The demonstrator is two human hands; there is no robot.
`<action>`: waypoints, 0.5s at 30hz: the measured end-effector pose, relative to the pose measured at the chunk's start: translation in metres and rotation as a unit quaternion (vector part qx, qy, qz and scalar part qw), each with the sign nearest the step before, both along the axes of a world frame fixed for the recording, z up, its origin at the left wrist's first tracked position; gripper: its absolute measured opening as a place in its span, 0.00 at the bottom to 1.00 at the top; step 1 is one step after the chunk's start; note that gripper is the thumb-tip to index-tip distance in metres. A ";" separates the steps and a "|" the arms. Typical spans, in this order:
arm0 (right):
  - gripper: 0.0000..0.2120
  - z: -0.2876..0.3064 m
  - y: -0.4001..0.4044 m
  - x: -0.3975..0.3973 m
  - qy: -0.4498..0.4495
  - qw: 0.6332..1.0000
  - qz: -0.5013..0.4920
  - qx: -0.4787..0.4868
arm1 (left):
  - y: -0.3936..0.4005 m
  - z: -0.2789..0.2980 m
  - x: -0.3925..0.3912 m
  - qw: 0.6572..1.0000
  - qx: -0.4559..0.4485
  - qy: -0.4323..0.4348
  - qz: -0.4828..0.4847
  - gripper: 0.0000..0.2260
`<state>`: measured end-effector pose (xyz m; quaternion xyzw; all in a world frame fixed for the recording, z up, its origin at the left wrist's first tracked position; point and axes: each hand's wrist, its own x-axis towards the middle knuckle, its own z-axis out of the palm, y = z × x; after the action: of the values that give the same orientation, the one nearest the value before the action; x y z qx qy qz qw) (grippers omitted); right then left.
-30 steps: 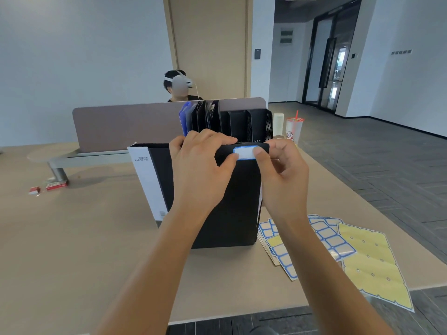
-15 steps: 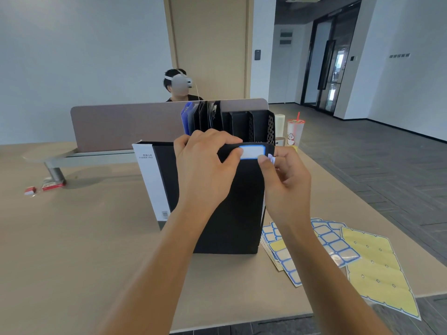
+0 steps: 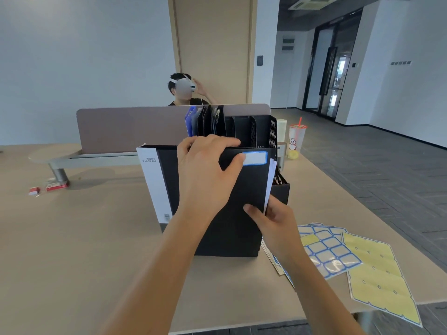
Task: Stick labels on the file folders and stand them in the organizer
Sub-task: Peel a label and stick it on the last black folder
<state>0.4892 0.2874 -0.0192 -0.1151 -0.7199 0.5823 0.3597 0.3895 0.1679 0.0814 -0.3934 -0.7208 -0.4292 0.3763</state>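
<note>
Head view: left hand [image 3: 205, 175] grips the stiff, bulky folder [image 3: 232, 201] at its top, right hand [image 3: 273, 221] pinches its lower edge; both edges give firm holds.

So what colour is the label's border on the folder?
Blue, around a white centre on the label; head view.

Bright, even daylight fills the room, strongest from the glass doors [image 3: 335, 76] at the right. Soft shadows lie on the surface [image 3: 84, 238] beneath the divider's foot [image 3: 58, 176]. Glare glints on the blue-edged label sheets [image 3: 331, 252] right of the black folder [image 3: 232, 213]. Straight lines bow toward the frame edges; the forearms near the bottom edge look slightly soft.
</note>
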 end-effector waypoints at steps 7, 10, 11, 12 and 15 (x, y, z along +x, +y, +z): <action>0.12 -0.010 -0.002 -0.002 -0.010 0.999 -0.027 0.016 | -0.052 -0.036 -0.002 0.983 0.104 -0.086 0.125 0.37; 0.11 -0.012 -0.007 -0.006 -0.012 0.999 -0.045 0.010 | -0.070 -0.061 -0.015 0.957 0.106 -0.250 0.102 0.43; 0.10 -0.013 -0.007 -0.007 -0.008 0.999 -0.049 0.002 | -0.074 -0.069 -0.020 0.946 0.098 -0.300 0.078 0.43; 0.09 -0.014 -0.007 -0.008 -0.003 0.999 -0.051 -0.009 | -0.076 -0.078 -0.026 0.935 0.092 -0.338 0.048 0.42; 0.09 -0.018 -0.007 -0.009 -0.012 0.998 -0.051 -0.020 | -0.078 -0.100 -0.038 0.924 0.076 -0.374 -0.004 0.31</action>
<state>0.4802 0.2809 -0.0372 -0.1655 -0.7059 0.5759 0.3776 0.3519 0.0895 -0.0182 -0.1767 -0.7729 -0.6001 0.1063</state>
